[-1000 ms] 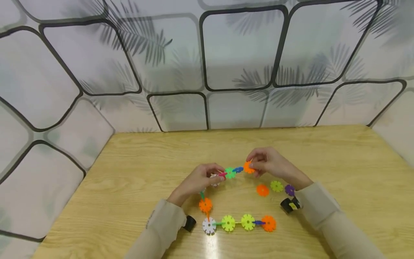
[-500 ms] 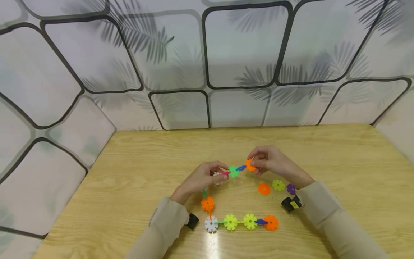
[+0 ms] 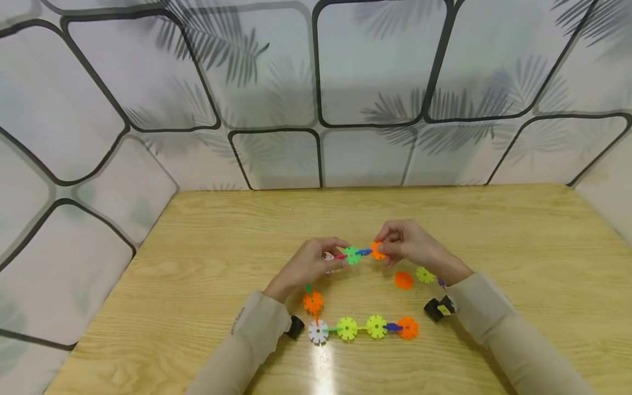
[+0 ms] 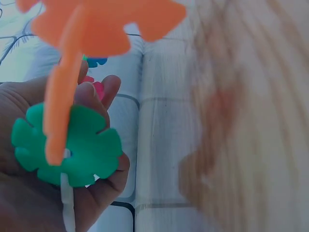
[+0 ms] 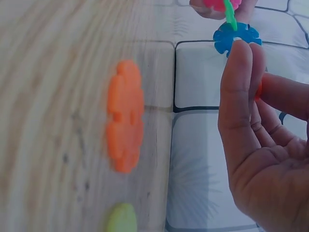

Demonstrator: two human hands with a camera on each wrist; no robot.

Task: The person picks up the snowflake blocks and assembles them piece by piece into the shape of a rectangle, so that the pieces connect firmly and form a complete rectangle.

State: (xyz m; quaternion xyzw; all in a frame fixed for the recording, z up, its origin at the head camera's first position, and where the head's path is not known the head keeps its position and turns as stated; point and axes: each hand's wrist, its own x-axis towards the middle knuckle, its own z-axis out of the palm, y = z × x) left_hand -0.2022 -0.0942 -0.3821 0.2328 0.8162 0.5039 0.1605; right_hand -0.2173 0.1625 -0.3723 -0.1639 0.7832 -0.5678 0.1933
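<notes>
My left hand [image 3: 313, 263] pinches the chain of slotted plastic snowflake discs around a pink disc [image 3: 340, 257], beside a green disc [image 3: 353, 255]. A blue disc [image 3: 364, 252], seen nearly edge-on, joins the green one to an orange disc [image 3: 376, 250]. My right hand [image 3: 410, 247] pinches that orange disc between thumb and fingers; in the right wrist view they cover most of it. From the left hand the chain runs past a partly hidden white disc [image 3: 328, 263] down to another orange disc [image 3: 313, 302]. A darker green disc [image 4: 87, 145] hangs by the left palm.
The chain's lower row lies on the wooden table [image 3: 222, 247]: a white corner disc [image 3: 318, 332], yellow discs [image 3: 347, 328] and an orange end disc [image 3: 407, 328]. Loose orange [image 3: 404, 280], yellow [image 3: 425, 275] and purple [image 3: 441, 282] discs lie near the right forearm. A patterned wall stands behind.
The left fingers have shifted along the chain, closer to the green disc. Right hand keeps its pinch on the orange disc. The view has tilted slightly downward.
</notes>
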